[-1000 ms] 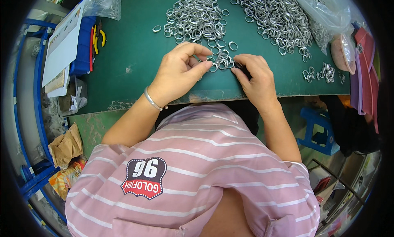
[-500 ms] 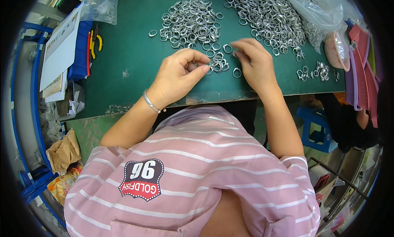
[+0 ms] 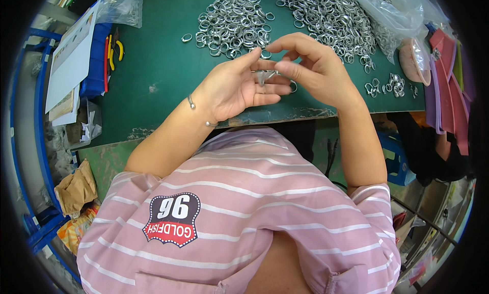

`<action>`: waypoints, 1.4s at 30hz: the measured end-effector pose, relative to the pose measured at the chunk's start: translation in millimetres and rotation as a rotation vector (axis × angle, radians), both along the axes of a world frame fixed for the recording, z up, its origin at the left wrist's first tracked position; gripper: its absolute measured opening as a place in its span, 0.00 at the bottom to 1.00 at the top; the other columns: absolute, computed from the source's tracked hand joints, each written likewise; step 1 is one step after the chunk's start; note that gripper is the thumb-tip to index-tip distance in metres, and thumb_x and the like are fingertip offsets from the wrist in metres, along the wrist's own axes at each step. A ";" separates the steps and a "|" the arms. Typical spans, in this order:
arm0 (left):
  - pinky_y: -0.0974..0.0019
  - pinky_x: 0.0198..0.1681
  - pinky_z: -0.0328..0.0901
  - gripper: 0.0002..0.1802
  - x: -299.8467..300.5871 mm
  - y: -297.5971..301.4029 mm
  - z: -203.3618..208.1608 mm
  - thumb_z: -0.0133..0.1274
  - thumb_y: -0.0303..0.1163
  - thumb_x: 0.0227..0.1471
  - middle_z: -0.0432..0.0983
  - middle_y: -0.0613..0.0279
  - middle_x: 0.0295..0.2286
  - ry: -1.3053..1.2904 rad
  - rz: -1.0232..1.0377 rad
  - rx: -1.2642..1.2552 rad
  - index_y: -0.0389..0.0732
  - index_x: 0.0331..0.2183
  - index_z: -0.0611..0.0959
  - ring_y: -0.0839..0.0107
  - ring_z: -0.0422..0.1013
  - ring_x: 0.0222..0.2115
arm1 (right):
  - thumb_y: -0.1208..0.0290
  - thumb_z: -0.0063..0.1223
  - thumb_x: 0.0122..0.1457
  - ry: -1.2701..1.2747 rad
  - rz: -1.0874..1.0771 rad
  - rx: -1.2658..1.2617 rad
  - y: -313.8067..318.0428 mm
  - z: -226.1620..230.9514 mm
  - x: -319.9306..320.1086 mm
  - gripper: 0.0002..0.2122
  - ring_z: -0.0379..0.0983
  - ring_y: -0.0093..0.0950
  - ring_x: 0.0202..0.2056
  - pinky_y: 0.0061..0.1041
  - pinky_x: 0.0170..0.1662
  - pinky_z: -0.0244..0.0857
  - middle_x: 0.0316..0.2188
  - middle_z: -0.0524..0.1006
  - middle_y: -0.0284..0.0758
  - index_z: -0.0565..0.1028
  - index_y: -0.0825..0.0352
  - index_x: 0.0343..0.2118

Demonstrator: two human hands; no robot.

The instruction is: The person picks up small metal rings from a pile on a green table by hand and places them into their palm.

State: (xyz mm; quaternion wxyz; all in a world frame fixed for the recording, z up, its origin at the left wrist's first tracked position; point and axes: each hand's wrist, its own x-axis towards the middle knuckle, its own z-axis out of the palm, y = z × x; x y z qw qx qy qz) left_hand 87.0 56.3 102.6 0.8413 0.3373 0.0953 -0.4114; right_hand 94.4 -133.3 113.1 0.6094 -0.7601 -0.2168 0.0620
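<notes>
Near the middle of the table's (image 3: 163,100) near edge, the two hands are held close together above the surface. The left hand (image 3: 237,87) is turned palm up, its fingers spread apart and its thumb lifted away from them. Across its fingers a shiny piece (image 3: 263,78) is seen, too blurred for its shape to be told. The right hand (image 3: 321,72) is bent in from the right, its thumb and forefinger set apart, with the thumb tip just beside the piece; whether anything is pinched by it cannot be told. A silver bangle (image 3: 190,99) is worn on the left wrist.

Beyond the hands, toward the far edge, a heap of silver rings (image 3: 232,26) is spread, with a lone ring (image 3: 186,38) lying apart at its left. Another ring (image 3: 293,86) is seen just beside the left fingertips. Toward the far right corner a larger heap (image 3: 331,19) is laid, partly covered by a clear bag (image 3: 392,11). Near the near right corner, small clusters (image 3: 396,85) are grouped. By the right edge a pink bowl (image 3: 412,64) is placed. Toward the left edge, yellow-handled pliers (image 3: 119,50) are set near a blue bin (image 3: 94,82).
</notes>
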 end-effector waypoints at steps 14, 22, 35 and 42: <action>0.80 0.16 0.53 0.08 30.4 39.1 -32.5 0.48 0.30 0.57 0.71 0.67 0.25 -0.331 0.391 0.269 0.35 0.36 0.77 0.84 0.60 0.18 | 0.78 0.58 0.53 0.379 -0.141 -0.234 -29.0 -16.5 -7.8 0.06 0.73 0.17 0.27 0.18 0.30 0.68 0.26 0.77 0.31 0.78 0.71 0.34; 0.79 0.15 0.52 0.07 24.0 41.2 -25.7 0.47 0.30 0.58 0.70 0.68 0.24 -0.206 0.401 0.213 0.37 0.34 0.76 0.84 0.59 0.16 | 0.82 0.56 0.53 0.507 -0.026 0.081 -14.4 2.1 31.0 0.06 0.75 0.20 0.26 0.20 0.29 0.71 0.25 0.77 0.32 0.77 0.72 0.34; 0.78 0.16 0.54 0.06 32.6 51.1 -27.5 0.48 0.29 0.57 0.71 0.68 0.24 -0.196 0.463 0.103 0.38 0.35 0.77 0.84 0.61 0.18 | 0.82 0.44 0.57 0.024 -0.515 0.296 -15.6 79.2 195.4 0.15 0.76 0.30 0.40 0.24 0.42 0.72 0.41 0.76 0.45 0.69 0.77 0.48; 0.80 0.18 0.55 0.09 24.8 48.6 -26.2 0.47 0.27 0.56 0.71 0.67 0.26 -0.236 0.394 0.132 0.36 0.39 0.76 0.84 0.61 0.19 | 0.85 0.52 0.47 -0.453 0.275 -0.443 13.6 -10.8 22.3 0.10 0.74 0.34 0.39 0.28 0.42 0.68 0.34 0.77 0.38 0.77 0.69 0.33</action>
